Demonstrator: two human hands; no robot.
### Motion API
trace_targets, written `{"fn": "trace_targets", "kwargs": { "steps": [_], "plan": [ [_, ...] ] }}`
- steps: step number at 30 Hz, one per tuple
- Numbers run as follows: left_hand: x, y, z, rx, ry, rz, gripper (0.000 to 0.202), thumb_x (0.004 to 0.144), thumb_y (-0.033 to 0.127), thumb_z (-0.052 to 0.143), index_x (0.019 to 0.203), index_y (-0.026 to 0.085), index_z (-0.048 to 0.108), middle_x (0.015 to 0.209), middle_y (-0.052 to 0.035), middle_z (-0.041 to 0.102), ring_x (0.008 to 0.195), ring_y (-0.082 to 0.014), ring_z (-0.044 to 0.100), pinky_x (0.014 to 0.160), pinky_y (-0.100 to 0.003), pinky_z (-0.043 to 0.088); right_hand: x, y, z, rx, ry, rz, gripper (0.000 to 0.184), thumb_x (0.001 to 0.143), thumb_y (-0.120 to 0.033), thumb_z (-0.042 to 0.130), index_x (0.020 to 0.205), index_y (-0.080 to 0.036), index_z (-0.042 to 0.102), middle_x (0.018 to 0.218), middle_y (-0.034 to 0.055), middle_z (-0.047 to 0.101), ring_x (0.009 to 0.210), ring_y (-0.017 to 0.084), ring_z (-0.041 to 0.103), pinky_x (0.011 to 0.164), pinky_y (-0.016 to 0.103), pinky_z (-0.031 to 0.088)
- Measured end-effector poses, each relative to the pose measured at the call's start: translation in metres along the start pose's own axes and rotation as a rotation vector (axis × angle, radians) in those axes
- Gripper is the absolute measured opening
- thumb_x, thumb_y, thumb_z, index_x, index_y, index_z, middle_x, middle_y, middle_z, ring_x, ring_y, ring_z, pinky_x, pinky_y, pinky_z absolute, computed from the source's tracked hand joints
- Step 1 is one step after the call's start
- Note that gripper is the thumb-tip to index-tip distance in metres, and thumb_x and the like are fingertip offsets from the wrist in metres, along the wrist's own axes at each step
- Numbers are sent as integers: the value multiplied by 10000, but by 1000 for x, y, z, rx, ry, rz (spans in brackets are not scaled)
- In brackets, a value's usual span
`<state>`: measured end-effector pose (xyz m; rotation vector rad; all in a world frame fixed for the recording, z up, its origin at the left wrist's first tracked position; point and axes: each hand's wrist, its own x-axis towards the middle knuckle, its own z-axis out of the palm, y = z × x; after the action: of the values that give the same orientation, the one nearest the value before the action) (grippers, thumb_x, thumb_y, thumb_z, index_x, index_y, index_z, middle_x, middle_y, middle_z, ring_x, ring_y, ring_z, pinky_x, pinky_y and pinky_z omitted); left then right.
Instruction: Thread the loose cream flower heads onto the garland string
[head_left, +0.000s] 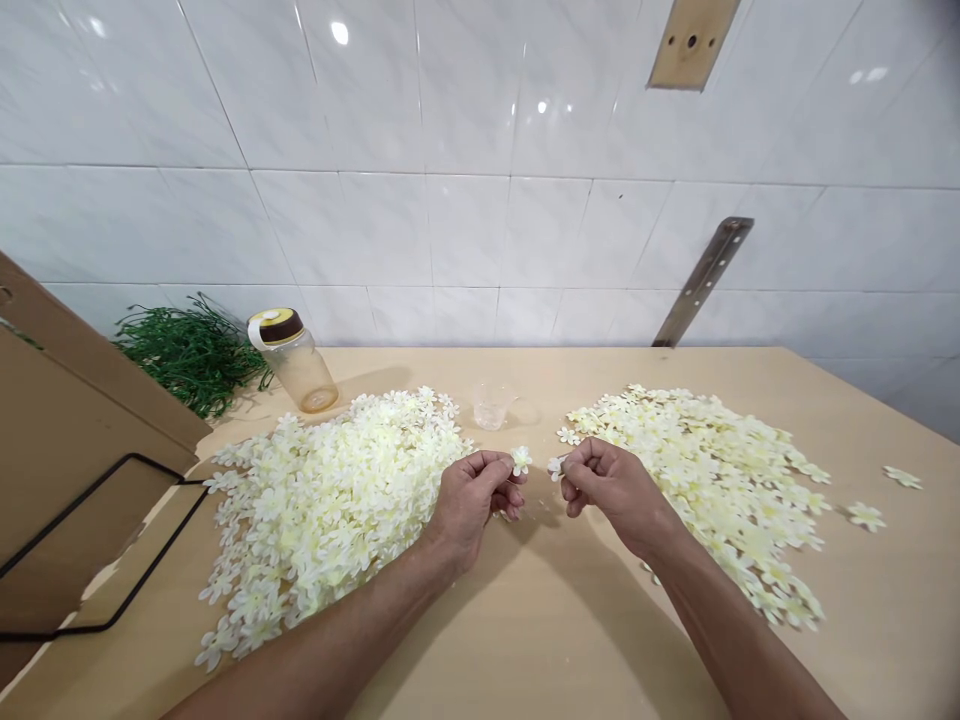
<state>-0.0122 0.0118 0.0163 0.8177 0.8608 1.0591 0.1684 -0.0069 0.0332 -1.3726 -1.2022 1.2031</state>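
Observation:
My left hand [476,495] is pinched shut on a small cream fabric flower [520,460], held just above the wooden table [540,620]. My right hand [607,485] is closed too, pinching another small flower [556,466] at its fingertips. The two hands face each other a short gap apart, between two heaps. A big pile of white-cream flowers [330,500] lies left of my left hand. A second, yellower pile of flowers [720,480] spreads to the right of my right hand.
A small clear plastic cup [493,405] stands behind the hands. An amber bottle with a yellow cap [296,360] and green artificial foliage [191,352] sit at the back left. A cardboard box with a black wire frame [67,470] fills the left. Two stray flowers [866,516] lie far right.

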Motion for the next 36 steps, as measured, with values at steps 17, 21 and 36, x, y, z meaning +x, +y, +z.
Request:
{"fn": "trace_targets", "kwargs": {
  "steps": [17, 21, 36],
  "plan": [
    [3, -3, -3, 126, 14, 90, 195, 782, 308, 667, 764, 115, 645, 675, -56, 658, 458, -102, 551, 449, -226, 461, -6, 15, 18, -451, 67, -338, 223, 884, -413, 581, 892, -215, 682, 773, 34, 693, 578, 149, 636, 497, 240, 519],
    [1, -8, -1, 228, -1, 96, 212, 803, 326, 653, 763, 119, 640, 554, -32, 623, 440, -121, 564, 463, -232, 476, -9, 13, 25, -521, 147, -408, 203, 867, -401, 618, 904, -211, 679, 812, 46, 707, 627, 166, 652, 529, 252, 520],
    [-2, -6, 0, 142, -75, 64, 298, 747, 389, 732, 759, 96, 676, 582, -48, 634, 447, -104, 543, 457, -227, 470, -13, 8, 25, -670, 167, -418, 199, 891, -281, 532, 779, -207, 678, 646, 3, 664, 561, 139, 605, 554, 233, 447]
  ]
}}
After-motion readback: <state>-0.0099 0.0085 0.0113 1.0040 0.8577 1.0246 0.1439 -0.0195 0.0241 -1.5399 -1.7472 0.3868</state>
